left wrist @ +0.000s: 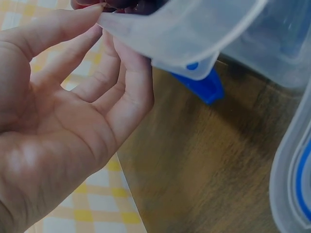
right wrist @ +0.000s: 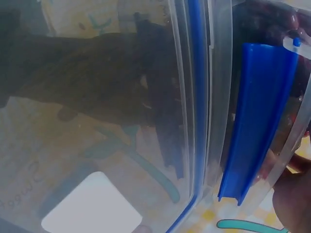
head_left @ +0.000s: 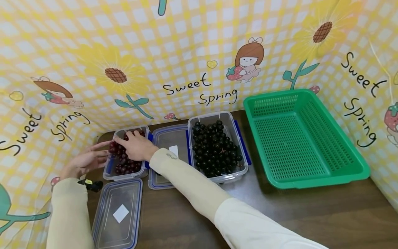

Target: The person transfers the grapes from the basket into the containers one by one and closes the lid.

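Observation:
Red grapes [head_left: 125,164] fill a small clear plastic container [head_left: 110,174] with blue side clips, at the left of the table. At its left wall is my left hand [head_left: 88,160]. In the left wrist view, its thumb and bent fingers [left wrist: 138,87] pinch the rim at a corner. My right hand [head_left: 138,145] reaches over the right wall, fingers spread down onto the grapes at the far end. Its fingertips are hidden, so whether they grip any grapes is unclear. The right wrist view shows a blue clip [right wrist: 260,116] and part of the hand beyond it.
A larger clear container [head_left: 228,177] of black grapes [head_left: 214,148] stands mid-table. One lid [head_left: 168,136] lies between the containers, partly under the right forearm. Another lid [head_left: 109,224] lies in front of the small container. A green basket [head_left: 273,183] stands right; patterned cloth rises behind.

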Demonstrator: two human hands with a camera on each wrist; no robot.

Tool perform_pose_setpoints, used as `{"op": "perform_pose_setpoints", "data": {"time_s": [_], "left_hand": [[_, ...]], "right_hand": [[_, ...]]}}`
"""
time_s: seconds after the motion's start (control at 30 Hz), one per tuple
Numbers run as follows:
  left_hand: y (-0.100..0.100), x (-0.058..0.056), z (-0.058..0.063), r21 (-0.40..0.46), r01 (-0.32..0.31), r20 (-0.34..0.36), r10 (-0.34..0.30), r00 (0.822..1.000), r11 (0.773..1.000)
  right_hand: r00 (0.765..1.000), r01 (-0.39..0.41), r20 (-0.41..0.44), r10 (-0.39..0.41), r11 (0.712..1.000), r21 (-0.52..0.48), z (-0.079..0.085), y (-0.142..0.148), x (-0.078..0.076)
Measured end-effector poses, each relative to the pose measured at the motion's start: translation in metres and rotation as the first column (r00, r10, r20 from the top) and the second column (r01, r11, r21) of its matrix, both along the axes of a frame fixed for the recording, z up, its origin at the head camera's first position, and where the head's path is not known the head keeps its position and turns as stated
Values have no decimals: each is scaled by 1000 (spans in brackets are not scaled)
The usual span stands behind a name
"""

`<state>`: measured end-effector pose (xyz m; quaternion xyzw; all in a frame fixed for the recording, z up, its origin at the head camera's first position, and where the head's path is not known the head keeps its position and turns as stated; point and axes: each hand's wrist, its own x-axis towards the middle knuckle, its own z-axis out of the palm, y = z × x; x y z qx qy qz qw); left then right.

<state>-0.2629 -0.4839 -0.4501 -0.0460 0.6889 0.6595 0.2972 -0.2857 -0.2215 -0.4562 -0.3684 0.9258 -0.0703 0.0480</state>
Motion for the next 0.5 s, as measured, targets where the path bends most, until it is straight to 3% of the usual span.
{"op": "perform_pose_setpoints", "data": {"time_s": [0.27, 0.5], "left_hand": [[3, 4, -3, 11, -31, 20, 31, 999, 999], [0, 3, 1, 63, 23, -16, -22, 1000, 998]], "right_hand": [[997, -77, -11, 77, 997, -11, 4, -9, 4], [992, -112, -39, 118, 986, 124, 7, -16, 7]]}}
